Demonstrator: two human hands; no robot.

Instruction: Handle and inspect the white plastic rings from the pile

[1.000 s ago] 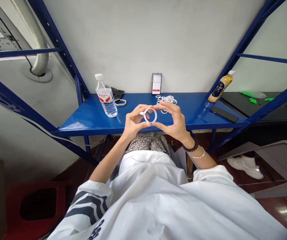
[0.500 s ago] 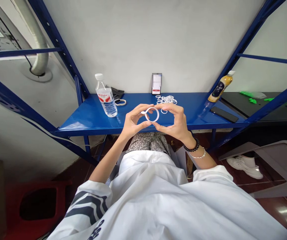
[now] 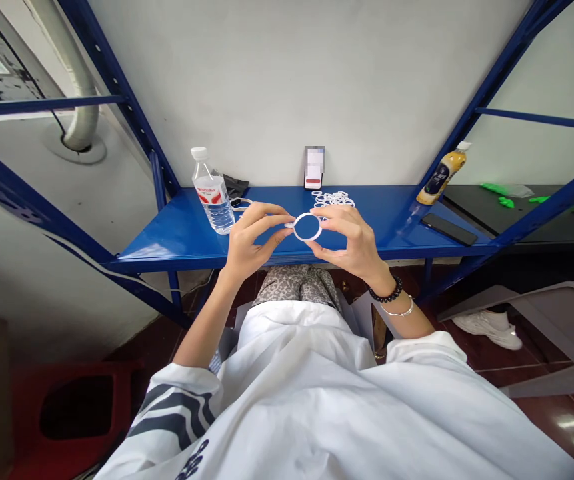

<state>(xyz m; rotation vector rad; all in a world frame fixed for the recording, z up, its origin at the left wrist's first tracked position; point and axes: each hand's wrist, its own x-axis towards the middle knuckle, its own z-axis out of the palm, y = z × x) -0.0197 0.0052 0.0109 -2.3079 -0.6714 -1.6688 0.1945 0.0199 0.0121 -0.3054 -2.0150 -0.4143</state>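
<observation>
Above the front part of the blue table, a thin white ring point(image 3: 309, 239) with a small tab on its left is held up between both hands. My left hand point(image 3: 251, 241) pinches the tab between thumb and fingertips. On the other side, my right hand point(image 3: 355, 241) grips the ring's right edge, with the fingers on the top and side and the thumb low. Behind the right fingers lies a pile of similar white rings point(image 3: 335, 198), partly hidden by that hand.
A water bottle point(image 3: 213, 200) stands left on the blue table point(image 3: 167, 230), near a dark pouch point(image 3: 237, 186) and a pale band. One phone point(image 3: 313, 170) leans on the wall; another phone point(image 3: 447, 229) lies right, by a yellow drink bottle point(image 3: 443, 173). Blue posts flank the table.
My left hand has moved left from the ring's rim to pinch its tab. My right hand's fingers have closed in around the ring's right edge, and the ring has shifted slightly right.
</observation>
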